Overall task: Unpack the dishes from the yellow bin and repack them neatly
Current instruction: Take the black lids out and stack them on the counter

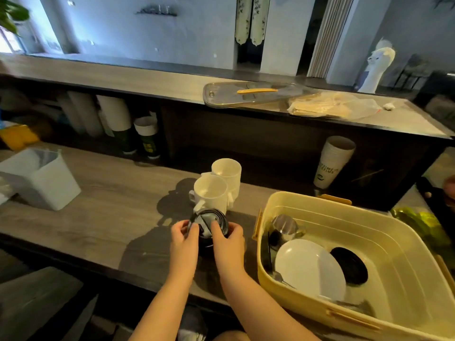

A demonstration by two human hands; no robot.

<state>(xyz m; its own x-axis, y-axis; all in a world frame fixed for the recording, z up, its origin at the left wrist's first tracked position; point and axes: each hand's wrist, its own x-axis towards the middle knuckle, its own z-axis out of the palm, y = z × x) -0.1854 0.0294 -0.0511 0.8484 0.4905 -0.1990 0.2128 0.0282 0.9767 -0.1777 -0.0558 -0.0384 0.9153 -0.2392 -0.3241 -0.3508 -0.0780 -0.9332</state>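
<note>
Wood counter [110, 200] | left hand [183, 238], right hand [227, 238] grip black cup [222, 220] | white mugs [211, 190] just behind | yellow bin [320, 201] right

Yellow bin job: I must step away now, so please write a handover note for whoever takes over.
Left grip and right grip both hold a round black container on the grey wooden counter.
Done: the near white ceramic mug and the far white ceramic mug stand on the counter behind it.
Left: the yellow plastic bin holds a white round plate, a black round dish and a steel pitcher. Unpack those, then repack everything neatly.
</note>
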